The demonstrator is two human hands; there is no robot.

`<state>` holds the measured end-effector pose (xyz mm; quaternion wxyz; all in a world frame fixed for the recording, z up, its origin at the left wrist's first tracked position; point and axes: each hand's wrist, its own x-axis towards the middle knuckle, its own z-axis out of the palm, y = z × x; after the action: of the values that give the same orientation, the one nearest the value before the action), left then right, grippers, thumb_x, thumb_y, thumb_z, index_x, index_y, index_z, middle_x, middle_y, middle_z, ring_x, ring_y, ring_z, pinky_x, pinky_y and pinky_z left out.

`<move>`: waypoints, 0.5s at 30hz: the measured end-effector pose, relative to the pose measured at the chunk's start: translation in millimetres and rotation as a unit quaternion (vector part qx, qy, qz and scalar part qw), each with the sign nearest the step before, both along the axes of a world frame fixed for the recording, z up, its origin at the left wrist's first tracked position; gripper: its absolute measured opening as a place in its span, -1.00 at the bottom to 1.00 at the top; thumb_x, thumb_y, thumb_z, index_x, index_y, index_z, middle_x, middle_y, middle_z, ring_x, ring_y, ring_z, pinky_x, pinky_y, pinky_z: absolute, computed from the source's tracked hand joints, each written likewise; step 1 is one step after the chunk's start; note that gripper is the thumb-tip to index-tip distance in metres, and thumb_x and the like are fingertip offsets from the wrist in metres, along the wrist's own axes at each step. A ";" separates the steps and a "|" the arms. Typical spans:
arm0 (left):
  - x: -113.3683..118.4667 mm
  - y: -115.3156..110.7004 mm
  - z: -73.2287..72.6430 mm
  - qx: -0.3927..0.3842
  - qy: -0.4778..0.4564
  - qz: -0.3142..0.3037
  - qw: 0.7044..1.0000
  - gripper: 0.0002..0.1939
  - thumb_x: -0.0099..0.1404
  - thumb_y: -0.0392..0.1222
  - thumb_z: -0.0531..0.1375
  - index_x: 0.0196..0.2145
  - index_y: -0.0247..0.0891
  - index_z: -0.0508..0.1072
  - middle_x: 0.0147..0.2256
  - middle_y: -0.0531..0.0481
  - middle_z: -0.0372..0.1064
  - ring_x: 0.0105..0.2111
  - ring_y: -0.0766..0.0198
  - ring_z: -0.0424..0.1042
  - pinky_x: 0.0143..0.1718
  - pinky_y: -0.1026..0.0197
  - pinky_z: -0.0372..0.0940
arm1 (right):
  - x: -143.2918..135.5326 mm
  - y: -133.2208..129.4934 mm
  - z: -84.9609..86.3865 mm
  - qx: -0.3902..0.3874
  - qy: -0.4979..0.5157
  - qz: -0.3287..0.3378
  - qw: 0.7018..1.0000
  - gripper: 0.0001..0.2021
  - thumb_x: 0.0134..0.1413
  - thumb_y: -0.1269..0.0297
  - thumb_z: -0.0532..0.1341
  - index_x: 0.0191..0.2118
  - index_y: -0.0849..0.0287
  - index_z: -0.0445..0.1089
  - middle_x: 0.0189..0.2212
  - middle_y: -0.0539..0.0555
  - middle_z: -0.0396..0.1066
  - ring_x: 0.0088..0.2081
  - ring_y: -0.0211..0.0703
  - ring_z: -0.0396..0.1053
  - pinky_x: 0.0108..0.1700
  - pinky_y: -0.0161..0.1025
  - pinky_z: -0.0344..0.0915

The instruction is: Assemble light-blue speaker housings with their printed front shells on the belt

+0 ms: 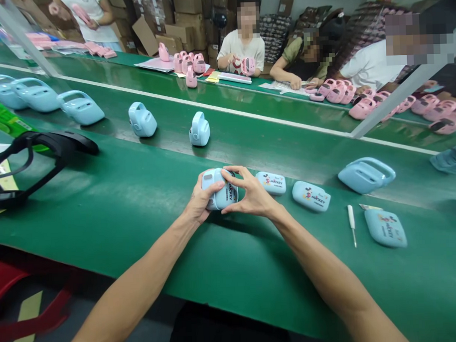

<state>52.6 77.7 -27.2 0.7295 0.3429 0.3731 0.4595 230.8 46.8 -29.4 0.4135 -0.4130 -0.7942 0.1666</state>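
Head view — what is everything resting on?

A long green table [139, 194], smooth and faintly glossy. Beyond it runs a darker strip [171, 132], then a pale rail [211, 107] and more green surface, where people [240, 48] are at work among pink cases [199, 63]. Brown cartons [189, 35] are stacked behind them.

And the hands?

Both are closed on one blue case [213, 191], held over the middle of the table. The left hand [199, 202] wraps one end, thumb laid along the shell; the right hand [253, 195] arches round the other, thumb and fingers on opposite edges.

What is it made of?

Plastic, by the look — a hard, pale shell with rounded corners, a seam across it, a grey inset at one end and dark lettering at the other.

Anything similar nearby?

Three printed covers [311, 196] lie to the right, soft-cornered rectangles with a cartoon mouse. A screwdriver [351, 221], white-handled and thin-shafted, lies just beside the last. Glossy handled cases [81, 107] stand along the strip.

And on the left?

Black straps [55, 147], curved and matt, against a shiny green packet [5, 118].
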 end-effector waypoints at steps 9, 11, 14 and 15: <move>2.2 -3.6 3.9 -0.009 -0.010 0.025 1.000 -0.32 -0.16 -0.16 0.52 -0.07 -0.16 0.39 -0.19 0.05 0.48 -0.22 0.19 0.49 -0.18 0.13 0.42 | -4.9 -0.2 -5.1 -0.024 0.037 -0.006 0.999 0.05 -0.34 -0.17 0.55 0.35 -0.09 0.25 0.30 0.23 0.25 0.30 0.24 0.25 0.32 0.21 0.20; 2.8 -5.0 4.3 -0.008 -0.005 0.031 0.999 -0.32 -0.16 -0.16 0.52 -0.07 -0.17 0.39 -0.20 0.05 0.48 -0.22 0.19 0.49 -0.20 0.15 0.42 | -5.5 -1.1 -7.1 -0.030 0.040 -0.007 0.999 0.05 -0.32 -0.17 0.54 0.36 -0.10 0.24 0.33 0.21 0.23 0.32 0.24 0.23 0.34 0.20 0.18; 2.5 -5.1 3.1 -0.001 0.003 0.031 1.000 -0.33 -0.15 -0.16 0.52 -0.07 -0.16 0.38 -0.20 0.05 0.47 -0.22 0.20 0.48 -0.20 0.16 0.42 | -6.8 -3.0 -10.2 -0.034 0.037 -0.012 0.999 0.07 -0.32 -0.19 0.53 0.38 -0.12 0.20 0.36 0.19 0.20 0.36 0.23 0.19 0.37 0.19 0.14; 1.7 -4.2 2.2 0.004 0.005 0.028 1.000 -0.33 -0.14 -0.16 0.51 -0.07 -0.16 0.38 -0.19 0.05 0.47 -0.22 0.19 0.48 -0.20 0.16 0.42 | -7.4 -3.6 -10.3 -0.031 0.035 -0.013 0.999 0.07 -0.30 -0.19 0.53 0.39 -0.11 0.18 0.37 0.19 0.18 0.37 0.23 0.18 0.38 0.18 0.13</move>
<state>54.3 73.5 -25.0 0.7135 0.3372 0.3840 0.4793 223.4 43.2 -39.7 0.4296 -0.4299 -0.7685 0.2002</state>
